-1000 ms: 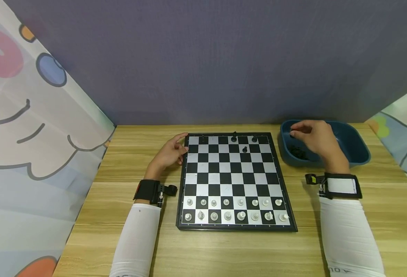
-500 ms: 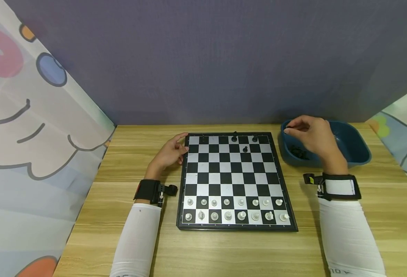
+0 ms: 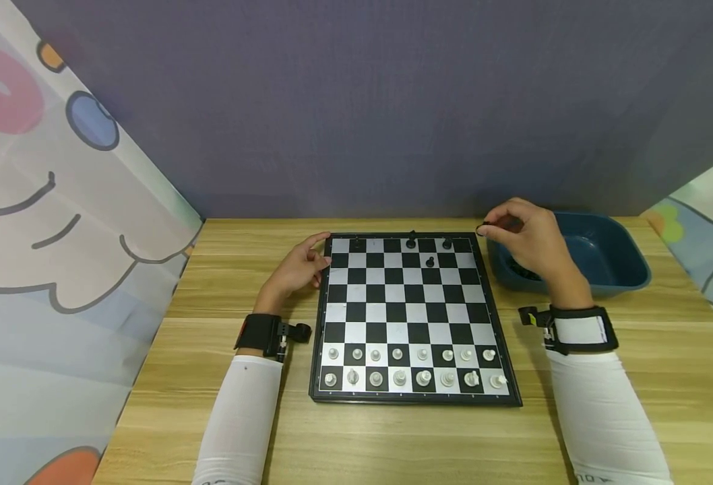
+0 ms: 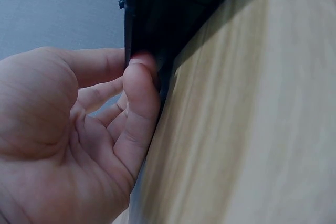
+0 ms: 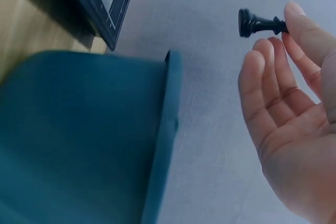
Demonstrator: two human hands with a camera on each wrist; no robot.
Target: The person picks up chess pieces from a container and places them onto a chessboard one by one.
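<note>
My right hand (image 3: 529, 236) pinches a black chess piece (image 5: 257, 23) between thumb and fingers, its wide base pointing away and its head hidden by the fingertips. The hand is over the near-left rim of a blue bin (image 3: 611, 252), close to the far right corner of the chessboard (image 3: 394, 294). On the board's left edge, near the far corner, my left hand (image 3: 296, 273) grips the frame with thumb and curled fingers. A few black pieces stand on the far rows, among them a black pawn (image 3: 430, 261). White pieces (image 3: 423, 377) fill the two near rows.
Dark pieces (image 3: 523, 271) lie in the bin's left part, partly covered by the right forearm. A grey-purple panel (image 3: 393, 114) rises behind the wooden table (image 3: 417, 444). Cartoon-printed sheets (image 3: 59, 269) flank it on both sides.
My right hand has moved left from above the bin's inside towards the board's far right corner, carrying the black chess piece. The left hand and the board have stayed put.
</note>
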